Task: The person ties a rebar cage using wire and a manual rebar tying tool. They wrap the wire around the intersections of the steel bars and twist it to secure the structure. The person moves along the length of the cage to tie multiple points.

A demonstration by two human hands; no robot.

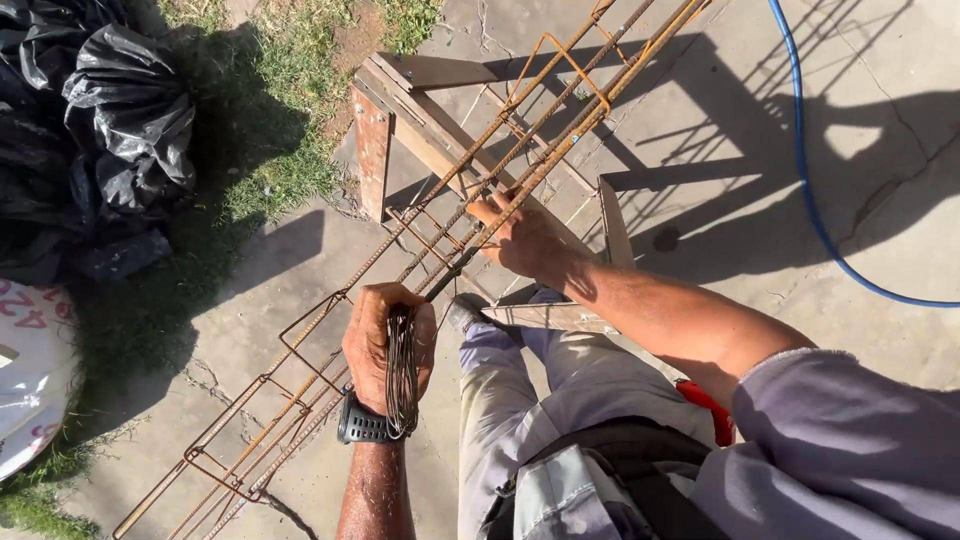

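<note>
Two hands at work on one long rusty rebar cage (330, 370), propped at a slant across a wooden trestle (420, 130). Nearest, left hand (388, 345), fingers curled fully shut around a bundle of thin tie wire (402, 375), bundle hanging down over the black wristwatch (362, 425), fist resting against or just above the upper bars, contact not certain. Likely trouble here: loose wire ends springing out of the fist and catching on a stirrup (310, 335) or scratching bare forearm, since no gloves. Just beyond, grey trouser leg and shoe (465, 310) tucked close under the cage, a poor spot should the steel slide or roll. Farther up, right hand (525, 240), fingers partly closed and hooked over the bars where they cross the trestle, grip on one bar or merely pressed against several, hard to tell; risk of pinched fingertips between bar and stirrup if the cage shifts. Red-handled tool (705, 405) at the hip, half hidden by the sleeve, kind unclear. Farther still, trestle standing on cracked concrete (720, 170), only this one support in view, far end of the cage running out of frame, so probably prone to tipping or sliding under a sideways push. Blue hose (810, 200) snaking across the slab at right, a possible trip hazard. Black plastic bags (110, 130) and grass well apart at left.
</note>
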